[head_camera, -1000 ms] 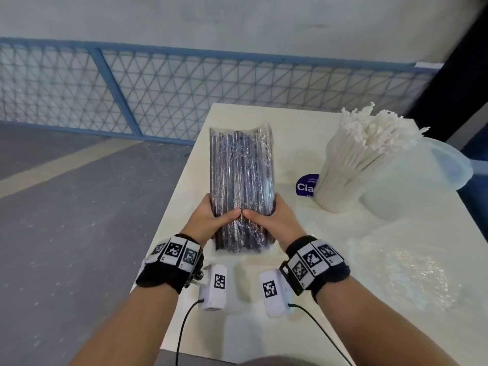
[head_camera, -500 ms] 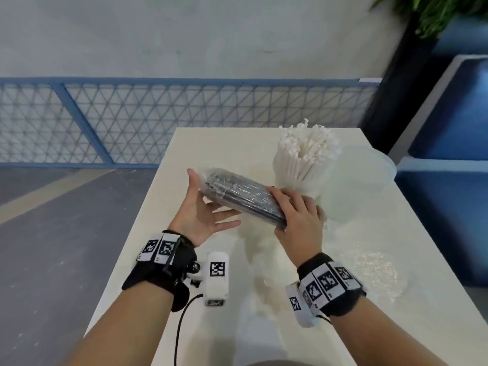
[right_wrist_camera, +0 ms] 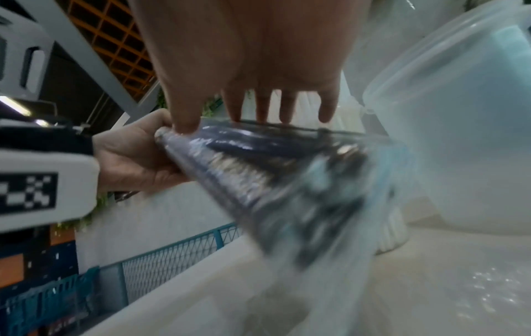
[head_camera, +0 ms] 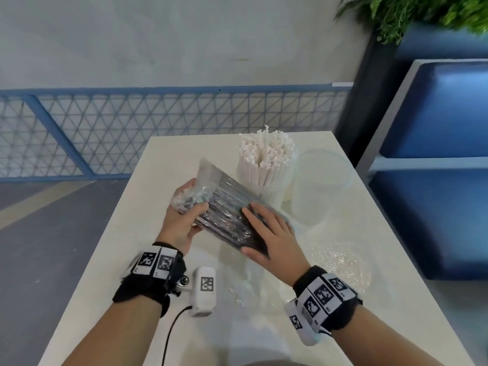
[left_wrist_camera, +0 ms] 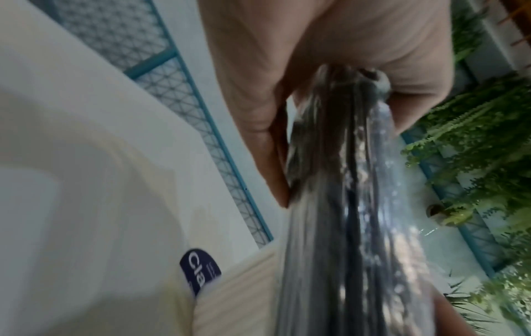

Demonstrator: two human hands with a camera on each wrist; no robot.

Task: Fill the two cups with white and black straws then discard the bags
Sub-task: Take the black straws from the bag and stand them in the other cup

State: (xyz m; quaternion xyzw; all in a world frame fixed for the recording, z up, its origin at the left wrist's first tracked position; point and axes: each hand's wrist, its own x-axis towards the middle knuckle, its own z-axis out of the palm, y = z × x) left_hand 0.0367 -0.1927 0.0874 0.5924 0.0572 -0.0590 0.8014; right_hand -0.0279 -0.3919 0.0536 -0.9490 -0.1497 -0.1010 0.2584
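Note:
A clear bag of black straws [head_camera: 224, 207] is held off the table [head_camera: 148, 260], slanting from upper left to lower right. My left hand [head_camera: 179, 223] grips its crumpled upper-left end, thumb on top. On the lower-right end my right hand [head_camera: 269, 233] holds it, fingers spread over the top and thumb at the near edge. Behind the bag stands a cup packed with white straws [head_camera: 264, 165], and beside that an empty clear cup [head_camera: 322, 186]. The left wrist view shows the bag [left_wrist_camera: 330, 216] running out of my palm. In the right wrist view the bag [right_wrist_camera: 252, 172] hangs under my fingers [right_wrist_camera: 261, 106].
An empty clear bag [head_camera: 340, 262] lies on the table at the right, and more crumpled clear plastic [head_camera: 245, 289] lies in front of me. A blue mesh railing [head_camera: 132, 133] runs behind the table. Blue shelving [head_camera: 435, 165] stands at the right.
The bag came up off the table and turned from lengthwise to slanting crosswise. My left hand, open under it half a second ago, now grips its end. The view has swung right.

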